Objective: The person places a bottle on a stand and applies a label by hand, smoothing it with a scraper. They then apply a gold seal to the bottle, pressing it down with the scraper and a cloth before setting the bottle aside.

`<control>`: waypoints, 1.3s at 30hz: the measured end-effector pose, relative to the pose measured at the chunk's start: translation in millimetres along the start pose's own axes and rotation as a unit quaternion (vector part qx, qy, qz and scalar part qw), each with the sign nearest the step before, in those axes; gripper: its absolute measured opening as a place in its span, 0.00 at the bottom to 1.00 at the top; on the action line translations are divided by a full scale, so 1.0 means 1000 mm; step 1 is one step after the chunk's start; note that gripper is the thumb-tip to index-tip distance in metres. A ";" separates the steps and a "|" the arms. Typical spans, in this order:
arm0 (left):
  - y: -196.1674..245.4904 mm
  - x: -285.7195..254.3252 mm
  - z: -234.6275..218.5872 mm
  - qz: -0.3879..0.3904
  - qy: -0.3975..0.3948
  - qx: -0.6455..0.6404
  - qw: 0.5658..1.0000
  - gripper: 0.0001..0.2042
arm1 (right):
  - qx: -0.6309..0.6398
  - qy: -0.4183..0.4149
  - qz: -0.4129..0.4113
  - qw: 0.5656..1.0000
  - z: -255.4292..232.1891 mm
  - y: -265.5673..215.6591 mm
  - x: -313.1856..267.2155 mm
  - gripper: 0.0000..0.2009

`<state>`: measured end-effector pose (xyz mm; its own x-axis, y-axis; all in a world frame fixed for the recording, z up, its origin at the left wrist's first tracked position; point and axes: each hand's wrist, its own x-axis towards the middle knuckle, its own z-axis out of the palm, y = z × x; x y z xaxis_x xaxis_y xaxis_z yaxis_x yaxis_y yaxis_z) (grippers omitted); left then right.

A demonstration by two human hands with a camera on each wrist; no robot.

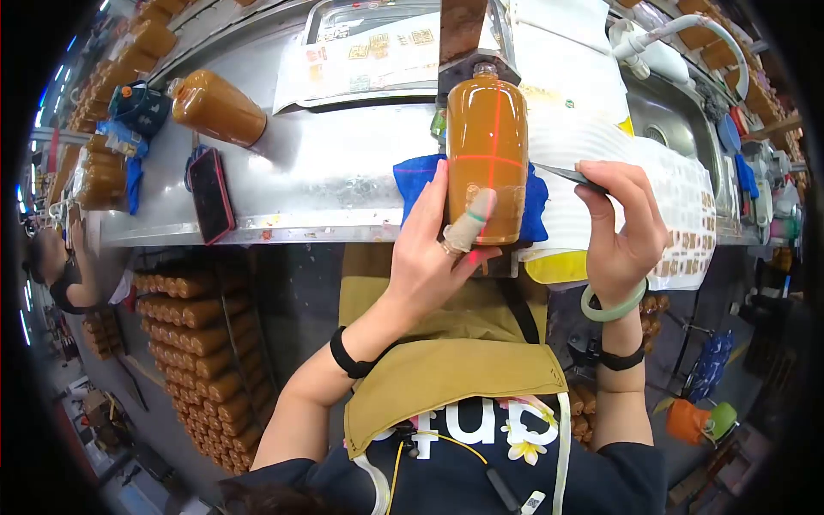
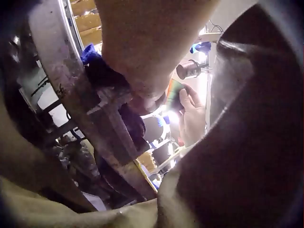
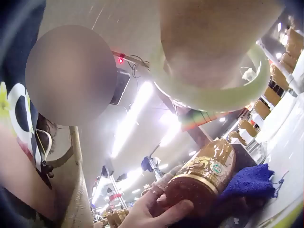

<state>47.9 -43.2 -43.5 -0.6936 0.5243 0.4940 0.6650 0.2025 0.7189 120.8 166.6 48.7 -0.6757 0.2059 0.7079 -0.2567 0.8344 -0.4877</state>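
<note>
An amber-brown bottle (image 1: 487, 112) lies with its neck toward the far side, crossed by red light lines. My left hand (image 1: 416, 257) grips its near end, a taped finger laid over the front. Under the bottle, blue cloth (image 1: 417, 178) shows on both sides. My right hand (image 1: 625, 215) pinches a thin dark flat piece (image 1: 566, 174) just right of the bottle; in the left wrist view this piece (image 2: 174, 95) looks rainbow-tinted in the right hand (image 2: 192, 121). Gold markings and a green round emblem show on the bottle (image 3: 209, 166) in the right wrist view, the left hand (image 3: 159, 209) around its base.
Another brown bottle (image 1: 219, 109) and a phone (image 1: 211, 196) lie on the metal counter at left. Sticker sheets (image 1: 369, 64) are behind, more sheets (image 1: 682, 206) at right beside a sink (image 1: 674, 129) with a tap. Stacked bottles (image 1: 193, 343) stand below; another person (image 1: 73, 266) is far left.
</note>
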 end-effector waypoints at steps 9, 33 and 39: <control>-0.011 -0.009 0.005 0.002 0.085 -0.048 0.995 0.31 | -0.045 -0.139 -0.157 0.977 0.013 -0.010 0.002 0.13; 0.001 0.001 -0.004 -0.045 0.040 0.000 0.998 0.49 | 0.012 -0.157 -0.129 0.979 0.032 -0.012 -0.002 0.10; -0.006 -0.004 -0.007 -0.047 0.001 -0.011 0.999 0.49 | -0.025 -0.117 -0.178 0.977 0.032 0.003 0.007 0.12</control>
<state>44.2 -52.3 -46.4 -0.7540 0.5012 0.4246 0.5902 0.2330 0.7729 92.9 154.7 36.1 -0.6912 -0.2190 0.6887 -0.4738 0.8569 -0.2031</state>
